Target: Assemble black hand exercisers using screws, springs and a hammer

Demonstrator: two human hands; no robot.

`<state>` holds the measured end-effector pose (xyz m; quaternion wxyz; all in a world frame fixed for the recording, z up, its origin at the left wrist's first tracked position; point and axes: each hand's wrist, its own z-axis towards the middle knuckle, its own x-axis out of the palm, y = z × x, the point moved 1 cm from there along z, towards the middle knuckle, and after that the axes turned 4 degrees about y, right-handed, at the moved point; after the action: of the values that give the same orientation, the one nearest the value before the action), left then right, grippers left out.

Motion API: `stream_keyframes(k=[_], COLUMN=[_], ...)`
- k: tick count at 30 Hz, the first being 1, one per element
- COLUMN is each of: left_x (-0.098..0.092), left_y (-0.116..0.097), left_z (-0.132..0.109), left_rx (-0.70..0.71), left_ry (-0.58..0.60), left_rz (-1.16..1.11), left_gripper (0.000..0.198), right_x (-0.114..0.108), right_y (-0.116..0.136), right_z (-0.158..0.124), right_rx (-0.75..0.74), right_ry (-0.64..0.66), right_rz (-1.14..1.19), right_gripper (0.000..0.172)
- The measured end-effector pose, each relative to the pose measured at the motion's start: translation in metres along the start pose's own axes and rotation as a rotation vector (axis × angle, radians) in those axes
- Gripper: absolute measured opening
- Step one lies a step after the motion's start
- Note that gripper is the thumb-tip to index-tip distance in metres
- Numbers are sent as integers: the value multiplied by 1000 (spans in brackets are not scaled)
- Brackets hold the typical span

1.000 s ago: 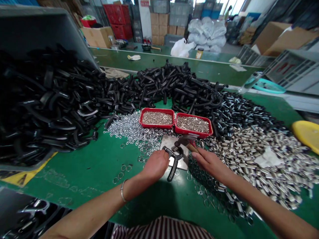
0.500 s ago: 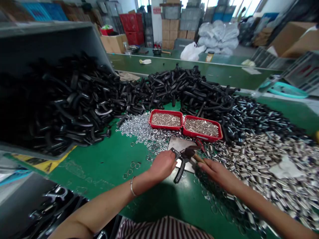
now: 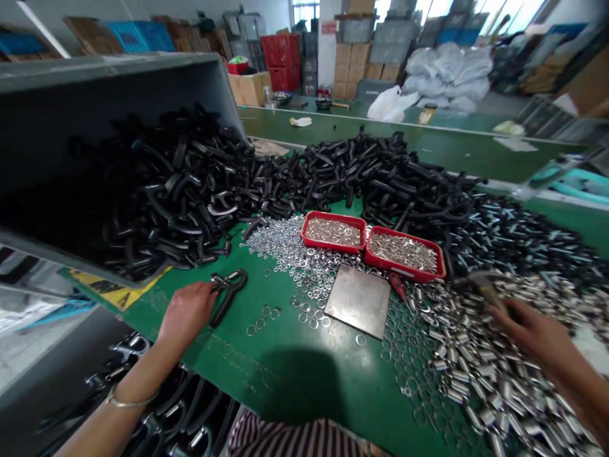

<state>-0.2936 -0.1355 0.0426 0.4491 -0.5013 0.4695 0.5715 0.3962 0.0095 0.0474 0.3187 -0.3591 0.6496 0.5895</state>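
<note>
My left hand (image 3: 188, 311) grips a black curved handle part (image 3: 228, 293) with metal fittings, held low over the green table at the left, near the table's edge. My right hand (image 3: 537, 333) is out at the right over the silver sleeves, closed on the wooden handle of a small hammer (image 3: 483, 285), which is blurred. A bare square metal plate (image 3: 359, 299) lies between the hands. Red-handled pliers (image 3: 397, 285) rest by the plate's right corner.
Two red trays (image 3: 333, 231) (image 3: 404, 251) of small silver parts stand behind the plate. Loose washers (image 3: 290, 254) spread left of them, silver sleeves (image 3: 480, 374) to the right. Black handles (image 3: 190, 184) pile from a tipped grey bin (image 3: 95, 95). Below the table's left edge a crate holds assembled handles (image 3: 181, 406).
My left hand carried the black handle part off the metal plate to the left. My right hand swung out to the right with the hammer. The view turned left.
</note>
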Motion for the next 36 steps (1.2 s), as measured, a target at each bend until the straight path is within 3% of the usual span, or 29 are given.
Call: stream_keyframes(k=[3, 5, 7, 10, 13, 17, 20, 23, 26, 30, 33, 36], left_x=[9, 16, 22, 29, 32, 31, 29, 24, 18, 13, 12, 15], left_y=[-22, -51, -80, -109, -121, -122, -125, -135, -150, -174, -192, -208], left_z=[15, 28, 42, 55, 63, 69, 72, 67, 56, 40, 40, 52], left_rx=[89, 193, 237, 263, 303, 226, 180, 198, 304, 489, 536, 508], left_ry=[-114, -109, -78, -61, -51, -7, 27, -46, -68, 49, 35, 14], left_rz=[-53, -66, -37, -9, -59, -220, -361, -401, -451, -511, -441, -372], left_gripper=[39, 43, 45, 43, 35, 24, 23, 28, 29, 26, 25, 22], right_x=[-3, 10, 35, 74, 94, 103, 108, 110, 105, 93, 96, 117], right_y=[16, 41, 69, 101, 115, 120, 126, 126, 117, 113, 128, 154], right_z=[13, 9, -2, -25, -35, -19, -2, 7, 6, -12, -35, -56], right_rx=[-292, -335, -385, -457, -373, -138, -52, -55, -71, 0, 66, 98], right_ry=[-152, -227, -154, 83, 29, -118, -110, -73, -27, 7, 110, 304], right_rz=[-464, -548, -474, -336, -332, -485, -568, -524, -283, 379, 853, 1173], right_gripper=[36, 35, 32, 27, 27, 24, 22, 21, 20, 31, 37, 36])
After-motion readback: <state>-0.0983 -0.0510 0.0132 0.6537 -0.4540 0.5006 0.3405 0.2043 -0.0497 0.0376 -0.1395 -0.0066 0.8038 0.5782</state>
